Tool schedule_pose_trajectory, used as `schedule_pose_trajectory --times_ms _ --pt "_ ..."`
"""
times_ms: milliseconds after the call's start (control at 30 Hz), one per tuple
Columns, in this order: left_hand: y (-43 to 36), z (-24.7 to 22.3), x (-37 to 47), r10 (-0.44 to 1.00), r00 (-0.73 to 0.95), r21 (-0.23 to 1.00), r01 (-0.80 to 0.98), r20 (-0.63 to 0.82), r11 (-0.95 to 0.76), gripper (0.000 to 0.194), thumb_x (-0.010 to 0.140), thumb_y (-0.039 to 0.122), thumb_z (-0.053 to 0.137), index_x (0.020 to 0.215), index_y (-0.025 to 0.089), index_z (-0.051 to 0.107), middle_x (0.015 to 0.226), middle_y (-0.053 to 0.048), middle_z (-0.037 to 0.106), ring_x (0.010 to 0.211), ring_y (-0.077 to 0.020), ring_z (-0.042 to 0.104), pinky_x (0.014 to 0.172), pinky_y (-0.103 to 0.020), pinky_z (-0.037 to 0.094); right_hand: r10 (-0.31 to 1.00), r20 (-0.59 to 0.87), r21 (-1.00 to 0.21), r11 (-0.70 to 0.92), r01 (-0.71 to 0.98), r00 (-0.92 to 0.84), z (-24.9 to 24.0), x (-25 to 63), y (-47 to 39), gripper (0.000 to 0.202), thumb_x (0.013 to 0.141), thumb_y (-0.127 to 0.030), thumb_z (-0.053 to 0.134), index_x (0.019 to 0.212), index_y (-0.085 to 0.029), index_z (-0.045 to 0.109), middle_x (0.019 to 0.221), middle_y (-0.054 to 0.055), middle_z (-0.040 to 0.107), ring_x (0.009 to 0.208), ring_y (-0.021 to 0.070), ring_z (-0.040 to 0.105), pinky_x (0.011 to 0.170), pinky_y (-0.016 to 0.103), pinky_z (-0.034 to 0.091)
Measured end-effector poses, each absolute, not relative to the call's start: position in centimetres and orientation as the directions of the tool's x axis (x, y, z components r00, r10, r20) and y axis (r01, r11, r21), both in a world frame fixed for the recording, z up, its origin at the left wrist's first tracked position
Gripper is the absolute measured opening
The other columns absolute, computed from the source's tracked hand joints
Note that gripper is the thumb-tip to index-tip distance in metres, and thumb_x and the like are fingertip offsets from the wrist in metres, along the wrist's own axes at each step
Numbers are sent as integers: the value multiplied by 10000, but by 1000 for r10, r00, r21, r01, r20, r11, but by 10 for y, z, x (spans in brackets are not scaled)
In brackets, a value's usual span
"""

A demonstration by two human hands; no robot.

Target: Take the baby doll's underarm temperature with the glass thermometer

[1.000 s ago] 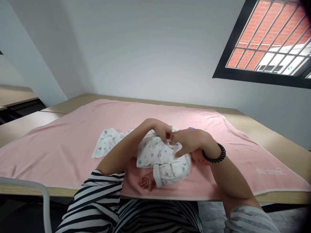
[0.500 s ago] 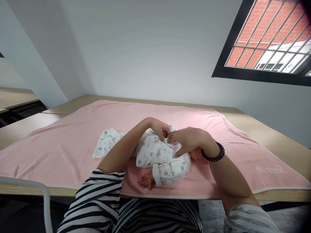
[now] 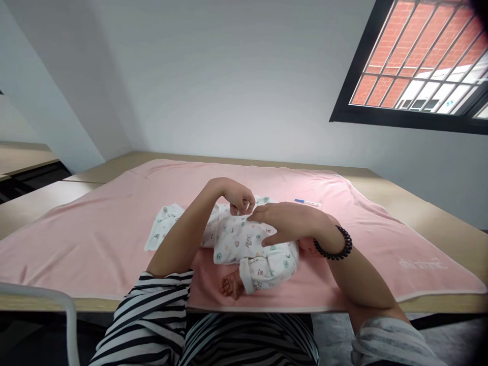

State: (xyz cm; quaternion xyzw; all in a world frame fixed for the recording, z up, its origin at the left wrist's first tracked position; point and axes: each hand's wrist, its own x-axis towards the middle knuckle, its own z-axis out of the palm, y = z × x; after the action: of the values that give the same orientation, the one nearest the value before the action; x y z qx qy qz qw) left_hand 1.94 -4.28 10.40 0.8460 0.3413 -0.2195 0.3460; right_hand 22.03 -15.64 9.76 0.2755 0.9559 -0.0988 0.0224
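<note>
A baby doll in a white printed shirt (image 3: pixel 244 239) lies on its back, its head to the right and mostly hidden behind my right wrist. My left hand (image 3: pixel 241 198) is over the shirt's front, fingers bent and pinched at the cloth's edge; a bit of white shows between them. Flat across the doll's chest is my right hand (image 3: pixel 287 221), its fingers stretched towards the left hand and its thumb apart. The doll's small hand (image 3: pixel 232 284) rests on the blanket near me. White printed cloth (image 3: pixel 163 229) covers its legs, partly behind my left forearm.
A pink blanket (image 3: pixel 95 223) covers most of the wooden table (image 3: pixel 430 203). Beyond the doll lies a slim blue and white stick (image 3: pixel 307 202). A white curved metal rail (image 3: pixel 46 291) stands at the near left. Behind rises a wall with a barred window (image 3: pixel 415 61).
My left hand has moved left and slightly up, down the shirt front. My right hand has shifted a little left, its fingers straighter. The blue and white stick has come into fuller view.
</note>
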Motion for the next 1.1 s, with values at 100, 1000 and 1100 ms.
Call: schedule_pose_trajectory --times_ms 100,1000,1100 --pt "-48 105 24 436 655 395 738 -618 -547 346 651 245 656 997 231 663 1011 -28 719 826 -202 704 786 -331 587 542 -166 -122 818 562 -824 88 209 -163 471 885 -393 686 1320 -228 615 1330 99 619 1171 291 602 937 414 489" --pt "-18 86 17 266 725 528 659 -635 -536 313 673 311 773 966 200 765 971 -44 782 948 -242 700 852 -334 564 581 -319 -15 787 617 -749 88 196 -177 523 892 -436 663 1318 -136 617 1520 159 473 1281 357 539 973 473 496" --pt "-16 84 18 277 725 528 663 -631 -531 307 671 312 771 954 196 768 979 -50 781 946 -240 701 858 -335 565 586 -305 -14 785 619 -750 86 195 -177 493 896 -416 662 1305 -144 619 1482 152 509 1251 354 560 961 475 501"
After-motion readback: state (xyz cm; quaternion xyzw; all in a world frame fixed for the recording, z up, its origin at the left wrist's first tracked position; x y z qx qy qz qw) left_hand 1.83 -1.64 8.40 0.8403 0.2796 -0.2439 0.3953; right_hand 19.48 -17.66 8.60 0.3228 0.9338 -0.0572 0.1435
